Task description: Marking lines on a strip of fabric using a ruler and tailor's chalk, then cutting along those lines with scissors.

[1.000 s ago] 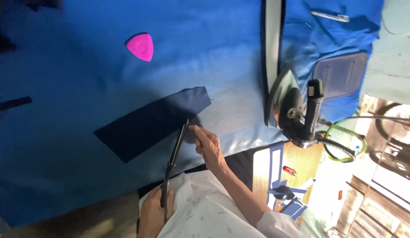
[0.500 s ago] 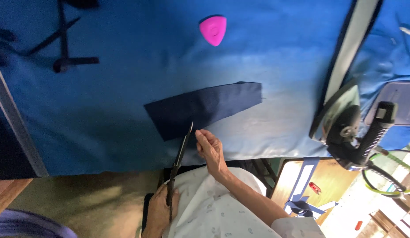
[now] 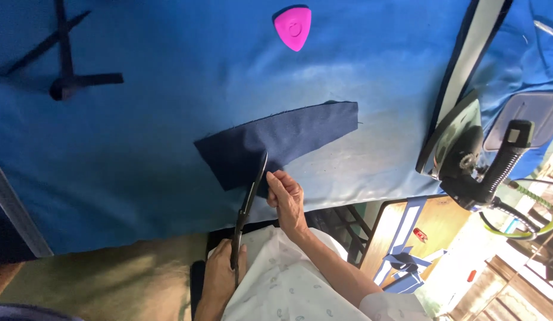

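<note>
Your left hand [image 3: 220,279] has its fingers clamped on the scissors [image 3: 248,205], blades on the navy patch [image 3: 276,142] mid-desk. Right hand [image 3: 286,199] pins the patch's near edge, fingers together. Blue cloth [image 3: 139,148] covers the desk; pink chalk [image 3: 293,27] far side, iron [image 3: 467,157] at right.

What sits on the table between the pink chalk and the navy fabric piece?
Nothing: in the head view, only bare blue table cover lies between the pink chalk and the navy fabric piece.
</note>
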